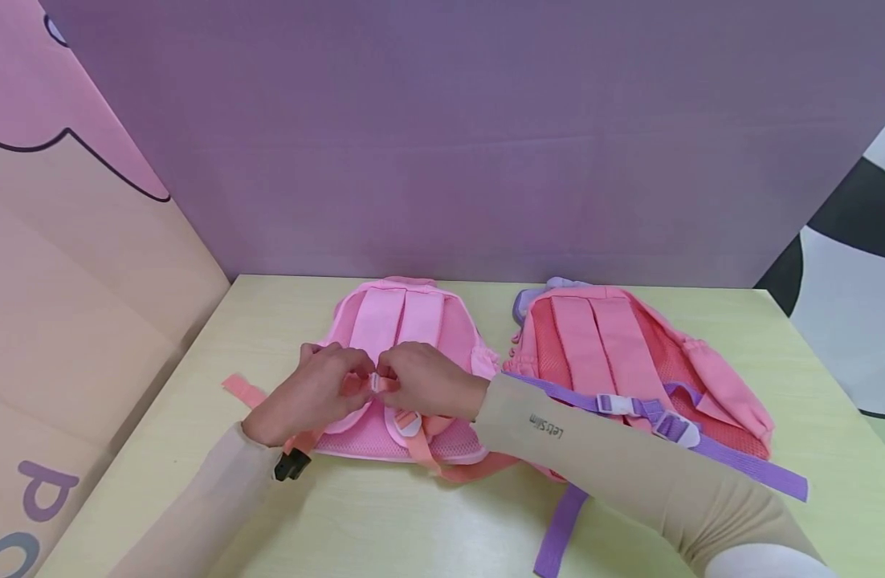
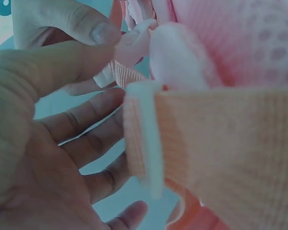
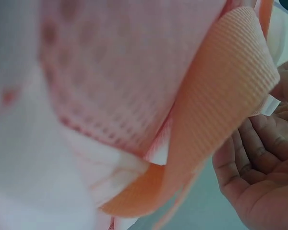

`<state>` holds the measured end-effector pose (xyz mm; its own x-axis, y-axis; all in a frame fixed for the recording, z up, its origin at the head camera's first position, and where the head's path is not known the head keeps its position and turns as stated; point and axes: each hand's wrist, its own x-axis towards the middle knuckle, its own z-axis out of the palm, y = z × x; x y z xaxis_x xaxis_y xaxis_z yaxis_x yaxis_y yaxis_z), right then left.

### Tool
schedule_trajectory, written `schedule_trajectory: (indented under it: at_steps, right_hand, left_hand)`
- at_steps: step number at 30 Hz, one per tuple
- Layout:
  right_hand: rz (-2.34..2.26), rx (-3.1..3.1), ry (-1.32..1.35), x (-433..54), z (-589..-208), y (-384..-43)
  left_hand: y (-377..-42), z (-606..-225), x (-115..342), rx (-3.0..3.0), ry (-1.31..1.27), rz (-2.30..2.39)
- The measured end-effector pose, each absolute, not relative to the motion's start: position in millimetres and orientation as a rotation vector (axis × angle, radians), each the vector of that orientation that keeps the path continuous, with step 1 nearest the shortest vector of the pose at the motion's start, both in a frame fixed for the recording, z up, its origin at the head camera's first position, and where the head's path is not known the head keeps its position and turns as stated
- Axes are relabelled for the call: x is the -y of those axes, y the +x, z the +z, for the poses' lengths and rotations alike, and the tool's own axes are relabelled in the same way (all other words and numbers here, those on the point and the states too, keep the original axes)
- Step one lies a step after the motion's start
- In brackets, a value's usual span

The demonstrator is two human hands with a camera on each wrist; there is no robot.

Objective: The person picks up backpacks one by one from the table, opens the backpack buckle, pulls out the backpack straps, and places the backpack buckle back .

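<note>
A light pink backpack (image 1: 453, 337) lies back panel up on the table, its orange straps spread in front. Over its lower part, my left hand (image 1: 312, 395) and my right hand (image 1: 430, 380) meet at a small white buckle (image 1: 375, 383) on an orange strap. Each hand pinches its own side there between thumb and finger. From the left wrist, the white buckle (image 2: 133, 44) appears at the fingertips, with a white strap slider (image 2: 151, 139) close in front. An orange strap loop (image 3: 225, 76) partly covers the hands in the right wrist view.
To the right lies a coral backpack (image 1: 580, 337) with purple straps (image 1: 749, 466) and white buckles. My right forearm passes over part of it. An orange strap end (image 1: 243, 390) sticks out left. A purple wall (image 1: 486, 160) rises behind the pale table (image 1: 283, 321).
</note>
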<state>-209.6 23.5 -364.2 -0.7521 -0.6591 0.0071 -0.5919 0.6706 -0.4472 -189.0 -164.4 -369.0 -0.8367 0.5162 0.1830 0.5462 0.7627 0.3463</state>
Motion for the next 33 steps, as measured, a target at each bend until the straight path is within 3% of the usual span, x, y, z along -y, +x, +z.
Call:
schedule_trajectory:
  at_steps: [33]
  right_hand:
    - [-0.734, -2.751, -1.11, -38, -367, -210]
  left_hand:
    - [-189, -371, 160, 2.807, -0.922, -0.632]
